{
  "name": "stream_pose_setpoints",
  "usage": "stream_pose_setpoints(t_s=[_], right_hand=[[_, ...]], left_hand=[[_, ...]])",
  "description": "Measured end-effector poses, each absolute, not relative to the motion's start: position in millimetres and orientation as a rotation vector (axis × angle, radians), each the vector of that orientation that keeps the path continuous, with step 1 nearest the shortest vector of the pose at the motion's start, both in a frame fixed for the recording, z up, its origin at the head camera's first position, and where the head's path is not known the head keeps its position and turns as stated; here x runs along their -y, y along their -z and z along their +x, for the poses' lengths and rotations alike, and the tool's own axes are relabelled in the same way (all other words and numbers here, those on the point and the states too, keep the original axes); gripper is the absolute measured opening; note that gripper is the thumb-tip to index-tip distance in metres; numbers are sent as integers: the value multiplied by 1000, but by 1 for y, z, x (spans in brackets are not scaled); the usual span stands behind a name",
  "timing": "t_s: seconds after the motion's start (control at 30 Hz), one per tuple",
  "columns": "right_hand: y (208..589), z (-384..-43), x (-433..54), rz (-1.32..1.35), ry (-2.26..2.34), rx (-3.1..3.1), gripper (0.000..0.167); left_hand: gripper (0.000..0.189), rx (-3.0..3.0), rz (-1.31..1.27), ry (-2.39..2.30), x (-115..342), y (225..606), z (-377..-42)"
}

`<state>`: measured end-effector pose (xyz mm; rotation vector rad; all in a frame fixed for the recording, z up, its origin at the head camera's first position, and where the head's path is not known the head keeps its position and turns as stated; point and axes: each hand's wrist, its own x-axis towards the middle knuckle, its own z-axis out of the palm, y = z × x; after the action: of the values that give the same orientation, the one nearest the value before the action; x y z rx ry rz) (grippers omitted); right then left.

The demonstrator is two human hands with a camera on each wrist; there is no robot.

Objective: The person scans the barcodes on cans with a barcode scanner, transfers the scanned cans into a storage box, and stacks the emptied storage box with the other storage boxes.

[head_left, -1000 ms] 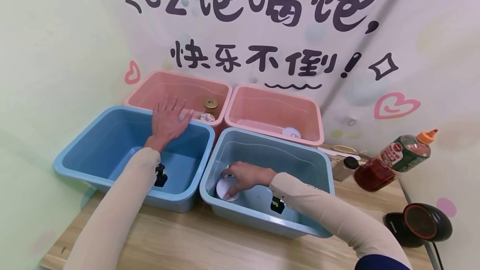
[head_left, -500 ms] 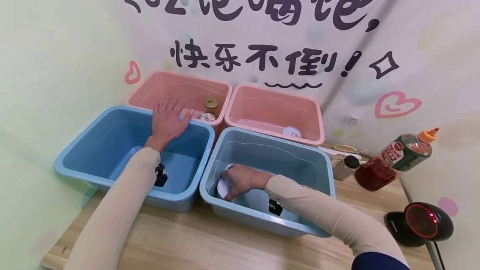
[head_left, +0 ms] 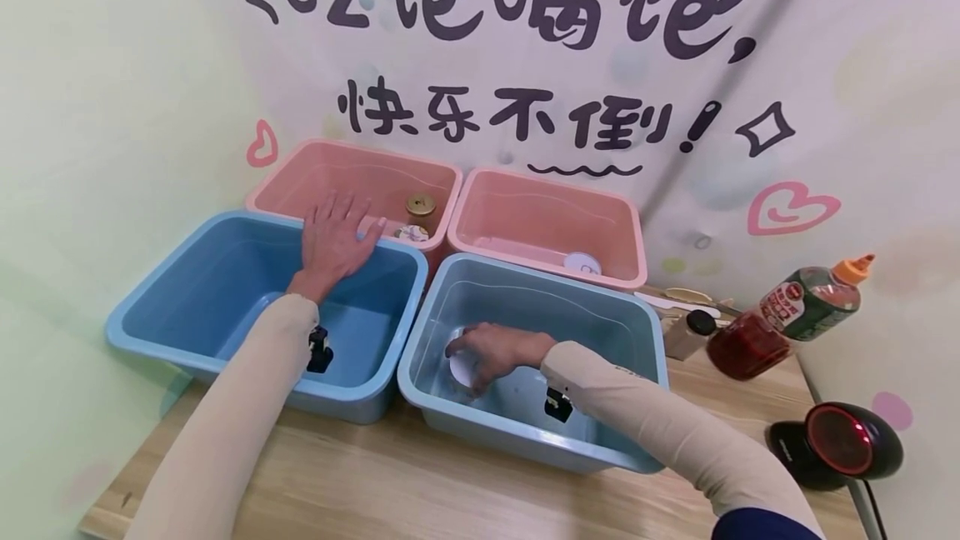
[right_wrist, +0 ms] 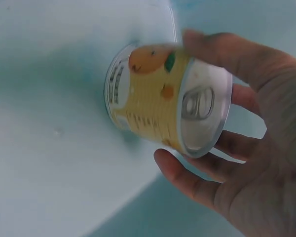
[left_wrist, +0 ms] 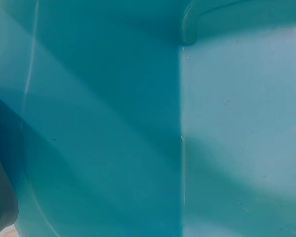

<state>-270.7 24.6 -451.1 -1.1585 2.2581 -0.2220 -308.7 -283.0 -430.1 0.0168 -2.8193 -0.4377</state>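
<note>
My right hand (head_left: 501,350) reaches down into the right blue tub (head_left: 555,444). Its thumb and fingers grip a tin can (right_wrist: 148,98) around the lid end. The can has a yellow label with orange fruit on it and a pale pull-tab lid, and it lies tilted close to the tub floor. Over the back rim of the left blue tub (head_left: 247,373) rests my left hand (head_left: 335,242), fingers spread flat and holding nothing. Only a dark sliver of that hand shows at the edge of the left wrist view, beside the bare tub wall (left_wrist: 98,118).
Behind stand two pink tubs; the left one (head_left: 360,161) holds a gold-lidded can (head_left: 421,205) and a patterned lid (head_left: 412,233), the right one (head_left: 555,190) a white-lidded can (head_left: 582,262). Rightward are a sauce bottle (head_left: 810,302), a black-capped jar (head_left: 688,336), utensils and a black device (head_left: 840,440).
The right hand and the can in its grip have shifted slightly right, away from the tub's left wall. The left hand stays where it was.
</note>
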Motion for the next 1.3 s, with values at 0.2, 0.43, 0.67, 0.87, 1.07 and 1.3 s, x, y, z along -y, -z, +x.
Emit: stream_pose_setpoints(t_s=[0.2,0.43,0.67,0.87,1.07,1.3], right_hand=[[451,-268,-28,-1305,135,-2298,66],[451,-264,-29,-1358,116,-2341,62],[451,-263,-25,-1373,57,-2366,61],[450,-263,-22,-1380,21,-2383,60],[447,-266,-24,-1346,57,-2351,61],[438,-268,-33,-1216,130,-2313,63]], left_hand=[[69,2813,7,442,284,431,-309],[68,2816,8,438,282,429,-307],[67,2824,17,442,282,431,-308],[68,2825,17,456,282,431,-309],[68,2840,17,450,282,431,-307],[68,2838,14,441,283,429,-306]])
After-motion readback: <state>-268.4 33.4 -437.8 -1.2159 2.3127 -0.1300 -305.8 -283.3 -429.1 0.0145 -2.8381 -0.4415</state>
